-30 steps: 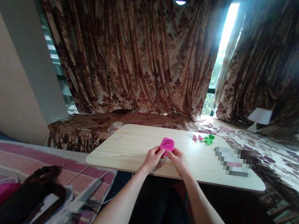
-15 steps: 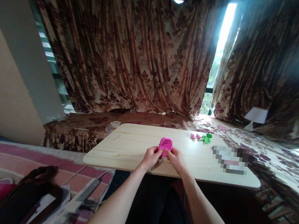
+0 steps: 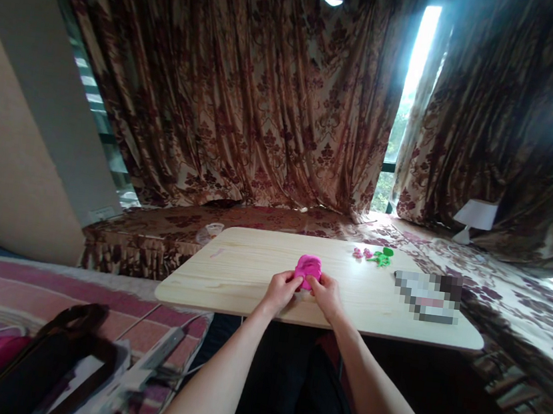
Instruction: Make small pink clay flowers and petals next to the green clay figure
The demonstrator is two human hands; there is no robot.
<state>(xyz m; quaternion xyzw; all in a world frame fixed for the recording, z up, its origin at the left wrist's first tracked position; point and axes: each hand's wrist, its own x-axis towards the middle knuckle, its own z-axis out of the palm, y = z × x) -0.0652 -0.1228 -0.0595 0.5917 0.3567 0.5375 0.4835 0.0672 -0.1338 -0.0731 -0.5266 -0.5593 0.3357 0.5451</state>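
Observation:
A bright pink piece of modelling clay, flattened and roughly round with a hollow in its upper part, is held just above the near middle of the table. My left hand grips its lower left edge, thumb pressed on the face. On the lower right edge my right hand pinches it the same way, the two thumbs close together. The fingers behind the clay are hidden.
Small pink pieces and green pieces lie at the table's back right. A blurred-out flat object rests near the right edge. A clear plastic container stands beyond the back left corner. A white lamp is farther right.
The thumbs have shifted slightly on the pink clay, and its outline looks a little squarer. Both hands keep their hold; the whole view has moved very slightly.

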